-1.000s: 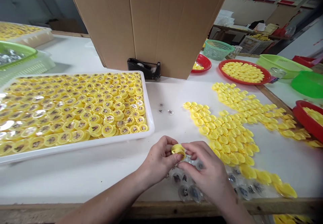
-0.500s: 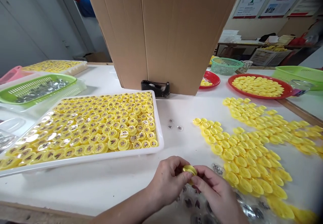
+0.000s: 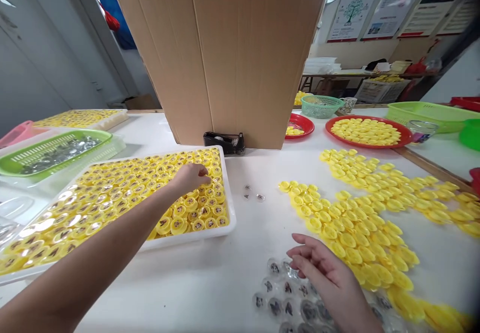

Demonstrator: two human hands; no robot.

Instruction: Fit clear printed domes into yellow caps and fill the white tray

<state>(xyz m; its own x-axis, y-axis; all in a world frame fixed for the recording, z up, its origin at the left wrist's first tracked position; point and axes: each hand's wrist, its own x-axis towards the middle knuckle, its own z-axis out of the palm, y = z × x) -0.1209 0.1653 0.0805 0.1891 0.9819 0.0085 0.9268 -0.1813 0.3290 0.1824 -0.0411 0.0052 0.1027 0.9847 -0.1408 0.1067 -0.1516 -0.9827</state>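
Observation:
My left hand [image 3: 192, 178] reaches over the white tray [image 3: 231, 218], its fingers curled together at the right part of the rows. What lies between the fingertips, if anything, is hidden. The tray is packed with round yellow caps [image 3: 179, 224], each with a small printed picture under a clear disc. Near the table's front, my right hand [image 3: 330, 278] hovers with fingers loosely apart and nothing visible in it. Below and beside it lie many clear round discs [image 3: 275, 306] with small dark pictures. Plain yellow caps [image 3: 350, 240] spread out to its right.
Behind the tray stand a black tape dispenser [image 3: 224, 143] and a tall cardboard box [image 3: 240, 63]. Three loose discs [image 3: 260, 197] lie right of the tray. A red plate [image 3: 407, 135] of yellow caps is at the back right; a green basket [image 3: 105, 138] of discs is at left.
My hands were together around a yellow cap near the front. The left has moved up and left to the tray; the right has let go and stayed over the discs. The view has shifted slightly.

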